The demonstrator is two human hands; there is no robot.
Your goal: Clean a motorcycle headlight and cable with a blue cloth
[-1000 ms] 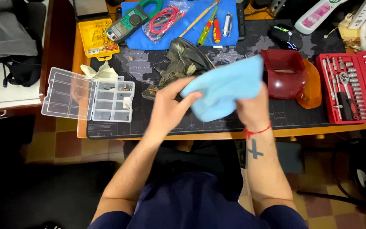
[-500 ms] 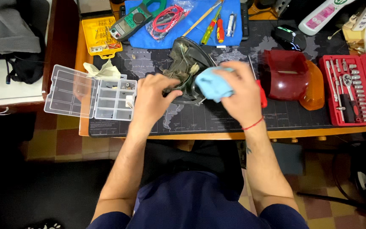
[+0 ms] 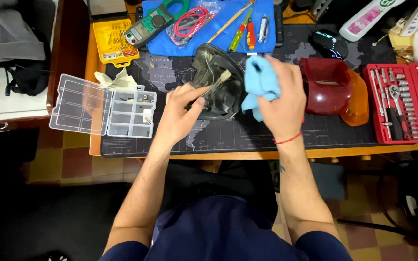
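the far side of the dark housing [image 3: 217, 82] is covered by the light blue cloth [image 3: 260, 83], and the fingers of the right hand [image 3: 280, 99] are buried in that cloth, so how they curl cannot be fully made out. the grey bundle at the far left and the white devices at the far right corner are cut off by the picture's edge.

on the desk mat [image 3: 228, 135], a clear compartment box [image 3: 103, 107] lies open at the left edge, half off the table. a yellow bit case [image 3: 111, 40] sits near the far left corner, beside a blue pad [image 3: 170, 43] carrying a clamp meter [image 3: 153, 21], red leads and screwdrivers [image 3: 244, 33]. a red lamp lens [image 3: 334, 90] lies just right of the right hand, and a red socket set [image 3: 406, 99] fills the right edge.

the housing lies near the mat's middle, between both hands. the left hand [image 3: 182, 116] pinches its near left rim, thumb on top. the right hand is closed around the bunched cloth, pressing it against the housing's right side.
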